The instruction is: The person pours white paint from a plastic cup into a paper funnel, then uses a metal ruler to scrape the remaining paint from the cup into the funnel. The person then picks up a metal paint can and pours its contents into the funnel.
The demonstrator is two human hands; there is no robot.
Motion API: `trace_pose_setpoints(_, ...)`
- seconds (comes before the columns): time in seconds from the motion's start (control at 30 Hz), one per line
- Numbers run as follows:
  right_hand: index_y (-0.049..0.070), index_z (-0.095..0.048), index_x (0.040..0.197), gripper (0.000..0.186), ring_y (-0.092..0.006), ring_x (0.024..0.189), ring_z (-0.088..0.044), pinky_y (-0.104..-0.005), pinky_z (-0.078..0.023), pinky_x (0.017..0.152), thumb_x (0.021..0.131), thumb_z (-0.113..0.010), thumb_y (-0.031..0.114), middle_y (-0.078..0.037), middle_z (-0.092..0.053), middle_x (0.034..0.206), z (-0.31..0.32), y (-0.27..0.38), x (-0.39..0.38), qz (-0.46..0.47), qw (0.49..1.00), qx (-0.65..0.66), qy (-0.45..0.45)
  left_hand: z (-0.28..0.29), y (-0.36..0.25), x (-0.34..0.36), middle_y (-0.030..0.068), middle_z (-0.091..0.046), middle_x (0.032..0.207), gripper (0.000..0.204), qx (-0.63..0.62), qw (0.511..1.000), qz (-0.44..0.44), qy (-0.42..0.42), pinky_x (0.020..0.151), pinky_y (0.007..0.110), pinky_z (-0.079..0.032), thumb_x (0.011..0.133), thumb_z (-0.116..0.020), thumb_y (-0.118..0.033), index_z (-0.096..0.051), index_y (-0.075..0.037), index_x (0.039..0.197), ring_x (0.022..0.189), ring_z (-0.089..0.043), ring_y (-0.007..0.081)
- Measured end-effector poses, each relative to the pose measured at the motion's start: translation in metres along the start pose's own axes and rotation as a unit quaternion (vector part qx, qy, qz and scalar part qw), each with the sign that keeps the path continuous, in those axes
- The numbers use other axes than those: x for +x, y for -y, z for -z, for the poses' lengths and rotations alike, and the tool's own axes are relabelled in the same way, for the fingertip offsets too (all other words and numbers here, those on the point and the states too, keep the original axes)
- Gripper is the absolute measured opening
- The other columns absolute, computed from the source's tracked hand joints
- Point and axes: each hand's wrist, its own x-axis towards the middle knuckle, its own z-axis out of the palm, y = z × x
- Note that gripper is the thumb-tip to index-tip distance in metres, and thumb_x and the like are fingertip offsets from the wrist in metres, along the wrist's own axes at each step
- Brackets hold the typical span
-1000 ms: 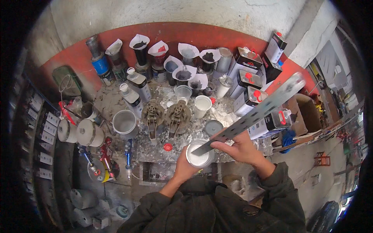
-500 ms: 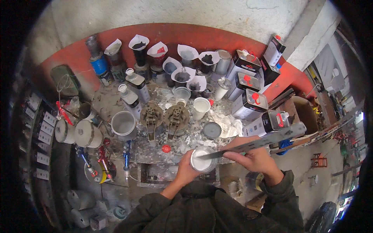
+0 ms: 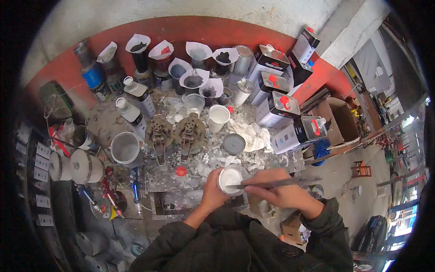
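Observation:
My left hand (image 3: 212, 190) is wrapped round a clear plastic cup (image 3: 246, 173) holding white paint (image 3: 231, 177), just in front of the bench edge. In my right hand (image 3: 283, 189) is a flat metal mixing stick (image 3: 299, 182), pinched between thumb and fingers. Its tip dips into the paint, and its far end points right, seen nearly edge-on. Beyond the cup lie a round grey lid (image 3: 234, 143) and a crumpled white rag (image 3: 250, 134). A red cap (image 3: 181, 171) rests on the bench to the left.
Across the spattered bench (image 3: 199, 158) stand a white cup (image 3: 219, 116), a grey bucket (image 3: 125, 148) and two lever-topped lids (image 3: 159, 133). Cans with paper funnels (image 3: 194, 79) line the wall. Metal solvent tins (image 3: 276, 109) crowd the right. Spray guns (image 3: 108, 190) hang at the left.
The view has shifted, moving the bench things left and up in the picture. The mixing stick has turned from showing its broad face to nearly edge-on, its tip still in the cup.

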Motion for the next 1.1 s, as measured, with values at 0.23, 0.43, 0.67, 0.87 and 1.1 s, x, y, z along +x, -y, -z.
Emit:
trace_pose_setpoints(0.23, 0.004, -0.076, 0.109, 0.020, -0.0283, 0.068, -0.064, -0.0370, -0.049, 0.063, 0.092, -0.077, 0.015, -0.014, -0.070, 0.083, 0.015, 0.000, 0.005, -0.003, 0.994, -0.091, -0.054, -0.002, -0.003, 0.001, 0.0160, -0.057, 0.124, 0.075, -0.039, 0.998, -0.012, 0.038, 0.102, 0.042, -0.047, 0.067, -0.090, -0.008, -0.053, -0.005, 0.132, 0.120, -0.057, 0.0365)
trace_pose_setpoints(0.43, 0.003, -0.075, 0.112, 0.019, -0.0267, 0.071, -0.067, -0.0359, -0.051, 0.065, 0.095, -0.073, 0.013, -0.015, -0.071, 0.086, -0.024, -0.016, -0.010, -0.024, 0.995, -0.046, -0.086, -0.004, 0.011, 0.006, 0.0121, -0.062, 0.132, 0.087, 0.003, 0.999, -0.020, 0.026, 0.105, 0.038, -0.048, 0.069, -0.095, -0.012, -0.045, -0.005, 0.140, 0.123, -0.060, 0.0232)
trace_pose_setpoints(0.67, 0.005, -0.070, 0.127, 0.031, -0.0240, 0.074, -0.069, -0.0354, -0.053, 0.068, 0.099, -0.069, 0.019, -0.013, -0.073, 0.089, -0.014, 0.004, -0.012, -0.166, 0.965, 0.056, -0.195, -0.002, 0.013, 0.007, 0.0110, -0.063, 0.132, 0.088, 0.018, 0.999, -0.022, 0.020, 0.104, 0.038, -0.049, 0.068, -0.095, -0.012, -0.047, -0.005, 0.140, 0.123, -0.061, 0.0218)
trace_pose_setpoints(0.87, 0.005, -0.069, 0.130, 0.030, -0.0084, 0.089, -0.064, -0.0274, -0.053, 0.078, 0.101, -0.068, 0.010, -0.007, -0.074, 0.102, -0.023, -0.028, -0.005, -0.156, 0.981, -0.005, -0.118, -0.004, -0.013, 0.010, 0.0134, -0.065, 0.126, 0.079, -0.093, 0.994, 0.022, 0.054, 0.098, 0.039, -0.051, 0.066, -0.096, -0.016, -0.053, -0.005, 0.132, 0.118, -0.064, 0.0277)
trace_pose_setpoints(1.1, 0.007, -0.072, 0.128, 0.033, -0.0132, 0.080, -0.065, -0.0307, -0.053, 0.074, 0.095, -0.073, 0.009, -0.009, -0.074, 0.092, 0.003, 0.006, -0.002, -0.105, 0.989, 0.089, -0.061, -0.005, 0.000, 0.011, 0.0133, -0.062, 0.128, 0.083, -0.089, 0.994, 0.012, 0.055, 0.103, 0.039, -0.049, 0.068, -0.094, -0.013, -0.049, -0.005, 0.137, 0.122, -0.061, 0.0284)
